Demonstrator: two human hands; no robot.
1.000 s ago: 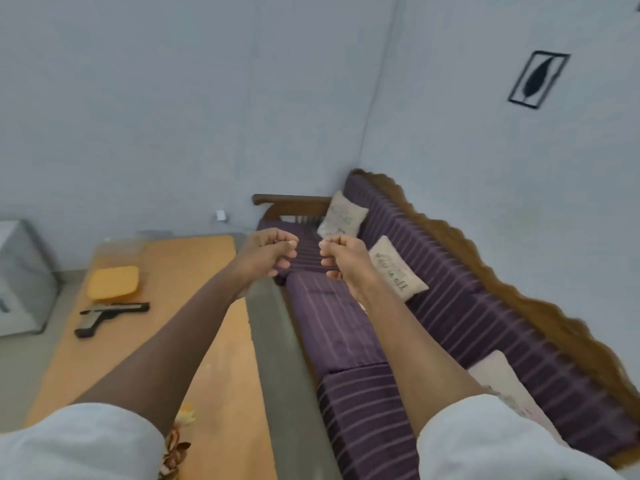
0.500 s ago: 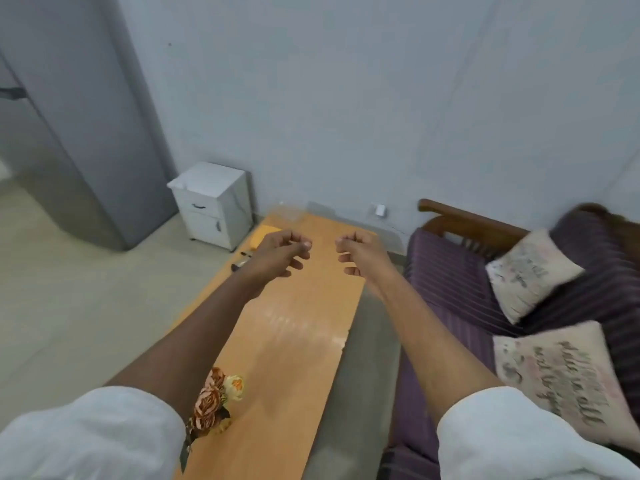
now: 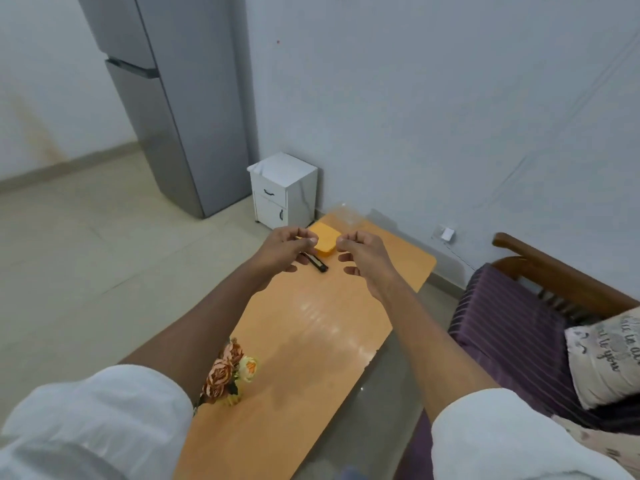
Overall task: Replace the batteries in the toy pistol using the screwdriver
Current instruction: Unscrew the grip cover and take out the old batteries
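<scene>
The black toy pistol (image 3: pixel 318 266) lies at the far end of the orange table (image 3: pixel 311 341); only its barrel end shows, the rest is hidden under my left hand (image 3: pixel 284 251). A yellow box (image 3: pixel 327 241) sits just behind it. Both hands hover above the table's far end, side by side and a little apart. My left hand is over the pistol and my right hand (image 3: pixel 367 254) is right of the box. Fingers on both are loosely curled and hold nothing. I see no screwdriver.
A clear container (image 3: pixel 344 216) stands at the table's far edge. Artificial flowers (image 3: pixel 228 372) lie near the table's left edge. A white cabinet (image 3: pixel 282 190) and a grey fridge (image 3: pixel 173 116) stand beyond. A purple sofa (image 3: pixel 512 327) with a pillow (image 3: pixel 609 358) is on the right.
The view has swung left from the sofa to the table, fridge and cabinet. My fists have loosened and now hover over the pistol and yellow box.
</scene>
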